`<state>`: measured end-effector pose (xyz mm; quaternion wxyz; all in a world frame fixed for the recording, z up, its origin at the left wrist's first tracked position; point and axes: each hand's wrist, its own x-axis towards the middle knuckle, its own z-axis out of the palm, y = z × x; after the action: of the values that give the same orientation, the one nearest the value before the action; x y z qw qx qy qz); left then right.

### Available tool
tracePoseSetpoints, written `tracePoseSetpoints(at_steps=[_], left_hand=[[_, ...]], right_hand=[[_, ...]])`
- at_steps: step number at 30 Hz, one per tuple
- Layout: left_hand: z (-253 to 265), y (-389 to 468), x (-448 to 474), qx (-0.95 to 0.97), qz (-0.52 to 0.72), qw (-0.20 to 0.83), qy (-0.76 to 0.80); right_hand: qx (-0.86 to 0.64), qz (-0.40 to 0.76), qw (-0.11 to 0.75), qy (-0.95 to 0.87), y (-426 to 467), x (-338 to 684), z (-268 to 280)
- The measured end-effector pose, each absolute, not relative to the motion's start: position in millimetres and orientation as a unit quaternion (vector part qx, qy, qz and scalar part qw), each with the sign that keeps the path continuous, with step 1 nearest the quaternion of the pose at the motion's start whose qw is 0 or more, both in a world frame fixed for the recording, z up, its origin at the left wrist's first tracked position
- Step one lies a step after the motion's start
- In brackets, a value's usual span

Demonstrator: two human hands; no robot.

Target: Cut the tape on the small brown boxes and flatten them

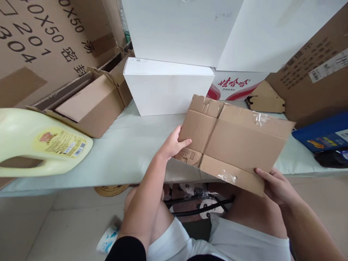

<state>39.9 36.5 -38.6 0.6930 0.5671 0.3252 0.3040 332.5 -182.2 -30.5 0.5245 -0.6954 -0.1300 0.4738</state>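
A flattened brown cardboard box (239, 139) is held up tilted over the table's front edge. Creases cross it, and bits of clear tape cling to its upper right and lower flaps. At its left end my left hand (174, 143) grips it, thumb on the near face and the other fingers mostly behind. My right hand (277, 185) pinches the lower right corner, its thumb side on the front and the remaining fingers partly hidden by the cardboard. Just behind the cardboard stands a closed white box (168, 90).
A pale yellow jug (24, 137) lies at the left beside an open cardboard carton (100, 98). Large white boxes (179, 29) are stacked at the back. A folded cardboard piece (266, 99) and a blue package (323, 134) are on the right. The table (122, 156) has a pale cover.
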Motion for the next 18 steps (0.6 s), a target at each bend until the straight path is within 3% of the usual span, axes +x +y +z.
tracePoseSetpoints(at_steps=[8,13,18], left_hand=[[-37.7,35.1,50.1,0.577,0.261,0.640,0.435],[-37.4,36.9,57.3,0.579,0.292,0.621,0.441],[-40.8,39.4,61.3,0.573,0.311,0.613,0.447]], right_hand=[[-0.720,0.284,0.633,0.007,-207.6,359.6,-27.6],[-0.654,0.117,0.747,-0.032,-204.8,375.5,-39.0],[-0.612,0.032,0.787,-0.080,-174.3,394.9,-41.2]])
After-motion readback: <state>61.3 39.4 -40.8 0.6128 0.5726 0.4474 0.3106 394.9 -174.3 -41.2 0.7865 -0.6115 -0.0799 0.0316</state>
